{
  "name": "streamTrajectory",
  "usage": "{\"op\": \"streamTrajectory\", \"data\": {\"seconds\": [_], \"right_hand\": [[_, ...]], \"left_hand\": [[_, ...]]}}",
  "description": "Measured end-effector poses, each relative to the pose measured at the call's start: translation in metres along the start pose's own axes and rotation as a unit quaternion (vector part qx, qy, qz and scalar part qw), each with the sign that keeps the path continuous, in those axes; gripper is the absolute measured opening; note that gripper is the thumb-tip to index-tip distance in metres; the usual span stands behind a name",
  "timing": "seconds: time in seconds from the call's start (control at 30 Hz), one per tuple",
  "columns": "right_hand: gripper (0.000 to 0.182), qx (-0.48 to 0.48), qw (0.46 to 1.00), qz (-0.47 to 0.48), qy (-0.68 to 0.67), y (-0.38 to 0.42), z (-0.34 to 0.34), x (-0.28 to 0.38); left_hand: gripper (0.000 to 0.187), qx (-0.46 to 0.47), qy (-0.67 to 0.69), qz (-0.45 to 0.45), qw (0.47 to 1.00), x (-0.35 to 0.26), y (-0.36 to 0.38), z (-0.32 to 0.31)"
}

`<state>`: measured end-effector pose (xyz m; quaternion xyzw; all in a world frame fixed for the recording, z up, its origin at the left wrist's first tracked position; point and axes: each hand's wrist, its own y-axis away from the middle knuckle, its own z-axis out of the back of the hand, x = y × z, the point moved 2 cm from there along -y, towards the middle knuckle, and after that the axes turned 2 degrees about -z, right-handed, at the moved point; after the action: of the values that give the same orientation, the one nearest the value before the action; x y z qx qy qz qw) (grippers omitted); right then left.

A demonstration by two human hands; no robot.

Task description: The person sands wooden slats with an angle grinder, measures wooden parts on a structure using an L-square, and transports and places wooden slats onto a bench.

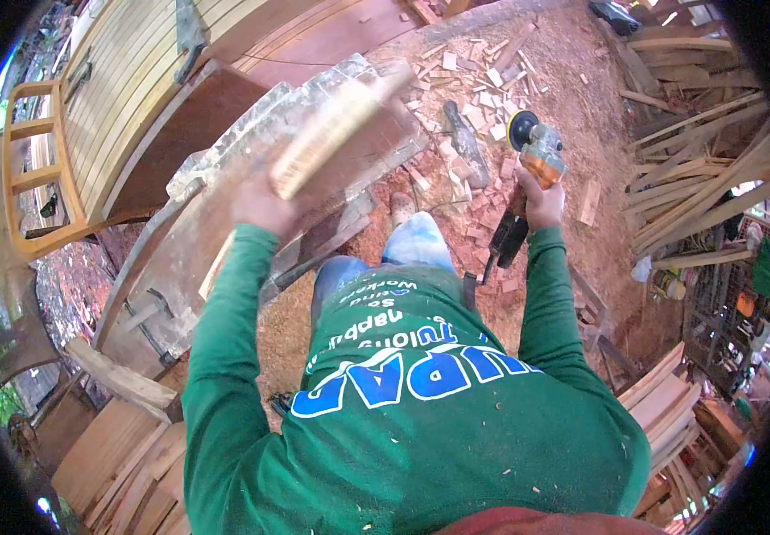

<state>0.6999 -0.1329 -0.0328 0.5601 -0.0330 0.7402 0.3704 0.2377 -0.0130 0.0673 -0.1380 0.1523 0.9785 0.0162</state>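
Note:
My left hand [264, 207], smeared by motion, is closed around a pale strip of wood [327, 138]. The strip slants over the worn workbench [184, 259], and its far end is blurred too. Out to the right, my right hand [543, 203] grips an angle grinder [541, 165] by its orange and grey body. The grinder's round pad with a yellow rim [521, 130] points away from me, over the littered floor. Its black rear part hangs down toward my legs.
Wood offcuts [492, 89] and shavings cover the floor ahead. Stacked wood strips [706, 178] line the right side. A slatted wooden panel [126, 98] and an orange-brown wooden frame [37, 169] stand at the left. A clamp [149, 316] sits at the bench's near end.

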Motion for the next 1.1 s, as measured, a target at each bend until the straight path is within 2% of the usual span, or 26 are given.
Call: {"op": "streamTrajectory", "data": {"seconds": [0.07, 0.1, 0.13, 0.17, 0.2, 0.27, 0.33, 0.4, 0.47, 0.53, 0.6, 0.7, 0.73, 0.77, 0.83, 0.87, 0.9, 0.93, 0.97, 1.07, 1.1], "right_hand": [[0.035, 0.013, 1.000, -0.004, -0.027, 0.000, -0.001, 0.009], [0.035, 0.021, 0.999, -0.008, -0.039, 0.003, 0.000, 0.011], [0.035, 0.015, 0.999, 0.015, -0.024, 0.004, 0.001, 0.010], [0.036, 0.011, 0.999, 0.041, -0.013, 0.002, 0.000, 0.010], [0.037, 0.006, 0.998, 0.066, -0.002, 0.000, -0.001, 0.009], [0.040, 0.034, 0.999, 0.037, -0.013, -0.008, -0.002, -0.008], [0.043, 0.057, 0.998, 0.018, -0.021, -0.013, -0.002, -0.013], [0.045, 0.075, 0.997, 0.010, -0.028, -0.011, -0.005, -0.011], [0.041, 0.079, 0.996, 0.026, -0.010, -0.003, -0.007, 0.010], [0.040, 0.098, 0.994, 0.039, -0.006, -0.002, -0.007, 0.014], [0.039, 0.134, 0.990, 0.050, -0.010, -0.009, -0.012, 0.015], [0.040, 0.155, 0.984, 0.007, 0.092, 0.010, -0.021, 0.058], [0.042, 0.166, 0.978, 0.014, 0.126, 0.010, -0.023, 0.054], [0.043, 0.177, 0.971, 0.028, 0.157, 0.003, -0.027, 0.050], [0.050, 0.196, 0.960, 0.037, 0.199, 0.004, -0.036, 0.059], [0.046, 0.217, 0.965, 0.041, 0.139, -0.002, -0.048, 0.054], [0.043, 0.237, 0.968, 0.042, 0.077, -0.006, -0.059, 0.043], [0.039, 0.252, 0.967, 0.040, 0.013, -0.008, -0.065, 0.031], [0.060, 0.249, 0.966, 0.029, 0.062, 0.000, -0.073, 0.051], [0.059, 0.267, 0.956, 0.042, 0.115, -0.032, -0.096, 0.009], [0.051, 0.287, 0.940, 0.064, 0.173, -0.036, -0.105, 0.014]], "left_hand": [[0.066, -0.159, 0.106, 0.001, 0.982, 0.024, -0.002, 0.048], [0.066, -0.232, 0.098, 0.018, 0.968, 0.019, 0.006, 0.087], [0.056, -0.252, 0.248, 0.029, 0.935, 0.019, 0.012, 0.114], [0.044, -0.291, 0.308, -0.003, 0.906, 0.049, 0.010, 0.128], [0.034, -0.280, 0.500, 0.054, 0.818, 0.045, 0.019, 0.142], [0.032, -0.283, 0.594, 0.093, 0.748, 0.090, 0.027, 0.138], [0.033, -0.276, 0.701, 0.146, 0.641, 0.100, 0.041, 0.096], [0.034, -0.229, 0.815, 0.164, 0.506, 0.120, 0.048, 0.016], [0.033, -0.210, 0.876, 0.181, 0.394, 0.140, 0.044, -0.072], [0.032, -0.248, 0.876, 0.301, 0.284, 0.142, 0.043, -0.132], [0.031, -0.213, 0.887, 0.307, 0.274, 0.139, 0.046, -0.172], [0.034, -0.216, 0.874, 0.315, 0.299, 0.141, 0.047, -0.195], [0.035, -0.216, 0.870, 0.319, 0.308, 0.146, 0.052, -0.198], [0.039, -0.200, 0.828, 0.365, 0.376, 0.146, 0.055, -0.194], [0.044, 0.009, 0.719, 0.456, 0.524, 0.167, 0.071, -0.191], [0.047, 0.109, 0.628, 0.491, 0.594, 0.179, 0.075, -0.191], [0.051, 0.143, 0.477, 0.460, 0.735, 0.176, 0.076, -0.174], [0.054, 0.175, 0.303, 0.407, 0.844, 0.172, 0.075, -0.158], [0.069, 0.179, 0.195, 0.378, 0.887, 0.209, 0.068, -0.166], [0.097, -0.077, 0.049, 0.343, 0.935, 0.174, 0.045, -0.116], [0.110, -0.016, 0.102, 0.339, 0.935, 0.166, 0.027, -0.113]]}}
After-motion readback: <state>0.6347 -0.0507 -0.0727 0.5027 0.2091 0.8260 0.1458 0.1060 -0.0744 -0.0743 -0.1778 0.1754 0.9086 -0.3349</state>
